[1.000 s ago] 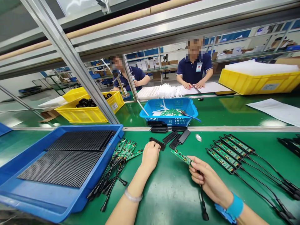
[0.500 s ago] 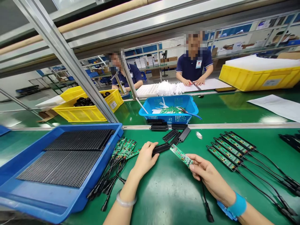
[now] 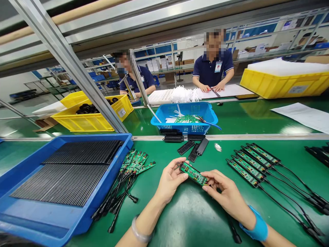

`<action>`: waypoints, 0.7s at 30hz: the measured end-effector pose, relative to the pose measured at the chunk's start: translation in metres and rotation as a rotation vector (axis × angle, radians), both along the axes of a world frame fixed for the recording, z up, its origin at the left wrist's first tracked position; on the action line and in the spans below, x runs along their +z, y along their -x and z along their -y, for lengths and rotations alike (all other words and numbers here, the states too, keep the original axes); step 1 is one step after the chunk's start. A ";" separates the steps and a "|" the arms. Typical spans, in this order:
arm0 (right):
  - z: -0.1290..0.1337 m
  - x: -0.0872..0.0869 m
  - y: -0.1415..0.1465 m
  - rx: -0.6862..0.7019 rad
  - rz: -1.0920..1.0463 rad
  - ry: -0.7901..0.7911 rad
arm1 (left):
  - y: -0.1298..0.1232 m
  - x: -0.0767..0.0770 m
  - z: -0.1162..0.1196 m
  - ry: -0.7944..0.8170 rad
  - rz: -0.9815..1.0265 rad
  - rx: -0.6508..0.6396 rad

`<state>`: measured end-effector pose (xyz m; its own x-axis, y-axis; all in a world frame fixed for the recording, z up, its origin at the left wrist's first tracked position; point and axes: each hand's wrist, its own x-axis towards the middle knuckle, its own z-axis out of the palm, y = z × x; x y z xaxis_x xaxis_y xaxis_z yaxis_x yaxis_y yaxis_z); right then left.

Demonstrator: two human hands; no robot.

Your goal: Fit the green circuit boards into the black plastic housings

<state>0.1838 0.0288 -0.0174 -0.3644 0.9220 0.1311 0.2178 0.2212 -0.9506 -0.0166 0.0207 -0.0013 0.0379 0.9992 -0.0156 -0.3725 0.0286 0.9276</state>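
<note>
A green circuit board (image 3: 194,174) lies in a black casing held level between both hands over the green table. My left hand (image 3: 171,180) is closed on the casing's left end, thumb in front. At the right end, by the coloured wires, the fingers of my right hand (image 3: 222,188) pinch board and casing. A black cable with a plug (image 3: 235,235) hangs below my right hand. Left of my left hand lies a pile of loose boards (image 3: 136,161) with cables. Several boards in black casings (image 3: 244,172) lie in a row to the right.
A blue tray (image 3: 84,219) of black strips stands at the left. Empty black casings (image 3: 185,147) lie before a blue basket (image 3: 185,128). Yellow bins (image 3: 282,84) stand farther back. Two people sit across the table; one person's hands (image 3: 212,87) rest on a white sheet.
My left hand has lifted the black casing and moved right to meet the board. The board, before held apart in my right hand, now sits in the casing.
</note>
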 end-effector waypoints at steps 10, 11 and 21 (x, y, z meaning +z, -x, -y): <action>0.001 -0.003 -0.002 -0.044 0.057 -0.150 | -0.013 -0.002 0.005 -0.029 0.060 -0.090; 0.002 -0.003 -0.001 -0.045 0.061 -0.148 | -0.016 -0.002 0.006 -0.009 0.068 -0.087; 0.002 0.000 0.008 0.205 -0.062 0.287 | -0.034 -0.001 0.012 0.111 0.078 0.039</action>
<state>0.1761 0.0270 -0.0178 -0.5454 0.8328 -0.0951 0.1361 -0.0239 -0.9904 0.0171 0.0082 -0.0019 0.0045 0.9922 -0.1247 -0.4465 0.1135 0.8876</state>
